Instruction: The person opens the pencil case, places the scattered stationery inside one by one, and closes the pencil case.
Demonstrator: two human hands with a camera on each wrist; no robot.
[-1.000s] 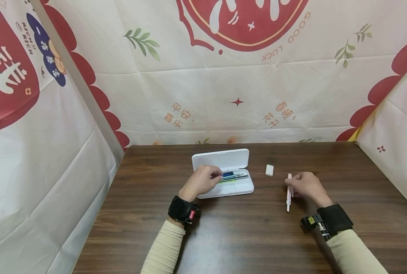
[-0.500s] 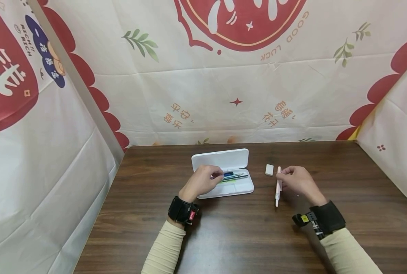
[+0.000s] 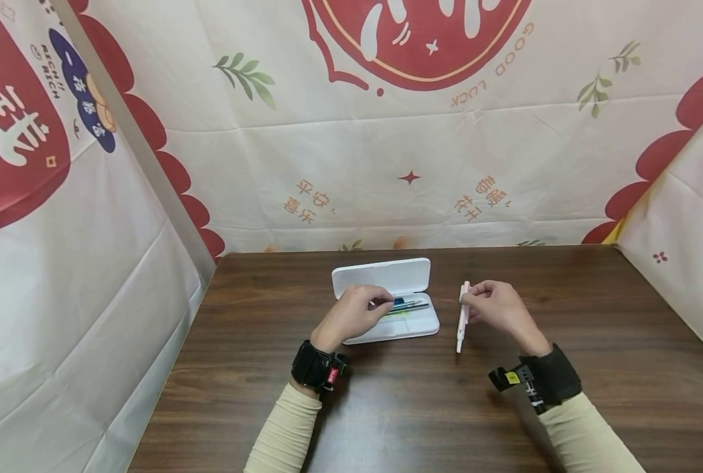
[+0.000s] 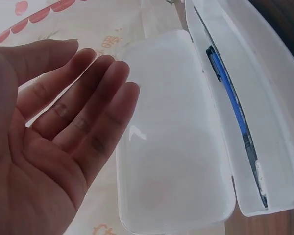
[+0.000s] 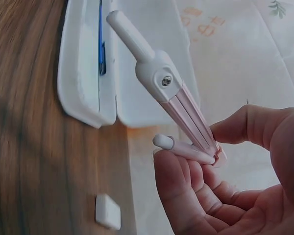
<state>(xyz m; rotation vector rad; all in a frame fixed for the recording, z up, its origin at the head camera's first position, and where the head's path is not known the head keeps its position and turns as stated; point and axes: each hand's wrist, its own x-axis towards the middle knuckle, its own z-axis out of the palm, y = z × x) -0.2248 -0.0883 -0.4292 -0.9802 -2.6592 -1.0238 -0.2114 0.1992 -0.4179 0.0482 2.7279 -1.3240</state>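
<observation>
My right hand (image 3: 499, 307) pinches a pink and white drawing compass (image 3: 461, 328) between thumb and fingers. In the right wrist view, the compass (image 5: 179, 103) has its white hinge end pointing away from the palm. My left hand (image 3: 359, 311) is at the left part of an open white pencil case (image 3: 422, 323), its fingers loosely bent with nothing held, as the left wrist view shows of the hand (image 4: 63, 112). Inside the case lie a blue pen (image 4: 230, 93) and several slim pencils or pens (image 3: 409, 307), partly covered by the left hand.
A white eraser (image 5: 108, 212) lies on the wooden table (image 3: 399, 407) right of the case; in the head view the compass and right hand hide it. The case lid (image 3: 381, 274) stands raised at the back. A printed cloth (image 3: 351, 164) hangs behind the table.
My right hand has moved left with the compass, from beyond the eraser to over it, closer to the pencil case. The left hand has barely shifted.
</observation>
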